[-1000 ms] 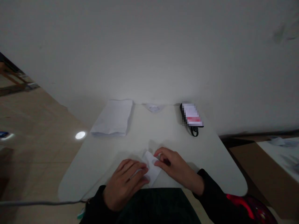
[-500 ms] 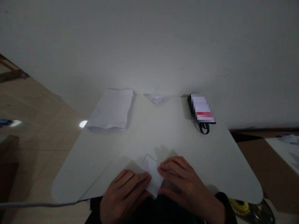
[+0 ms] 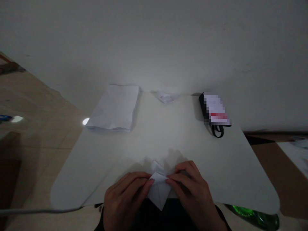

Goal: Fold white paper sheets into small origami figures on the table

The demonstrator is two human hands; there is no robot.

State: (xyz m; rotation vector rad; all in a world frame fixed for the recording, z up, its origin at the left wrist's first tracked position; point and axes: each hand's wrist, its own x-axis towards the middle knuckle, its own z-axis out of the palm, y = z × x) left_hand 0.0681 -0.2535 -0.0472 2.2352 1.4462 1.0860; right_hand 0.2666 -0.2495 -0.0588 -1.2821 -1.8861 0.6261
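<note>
A folded piece of white paper [image 3: 159, 192] is held between my two hands at the near edge of the white table [image 3: 154, 138]. Its lower point hangs past the edge, over my dark clothing, and a crease runs down its middle. My left hand [image 3: 130, 194] pinches the paper's left corner between thumb and fingers. On the opposite corner, my right hand [image 3: 192, 186] pinches it the same way. Behind the front layer, another part of the paper rises to a peak. The fingertips hide both side corners.
A stack of white paper [image 3: 114, 107] lies at the back left. Against the wall stands a small folded paper piece [image 3: 166, 97]. A black case with a strap and a blurred label [image 3: 216, 110] is at the back right. A cable [image 3: 40, 211] runs along the lower left.
The paper has been lifted and tilted, and now shows a peaked front layer with a centre crease. Both hands have shifted to pinch its side corners. The whole view has moved slightly.
</note>
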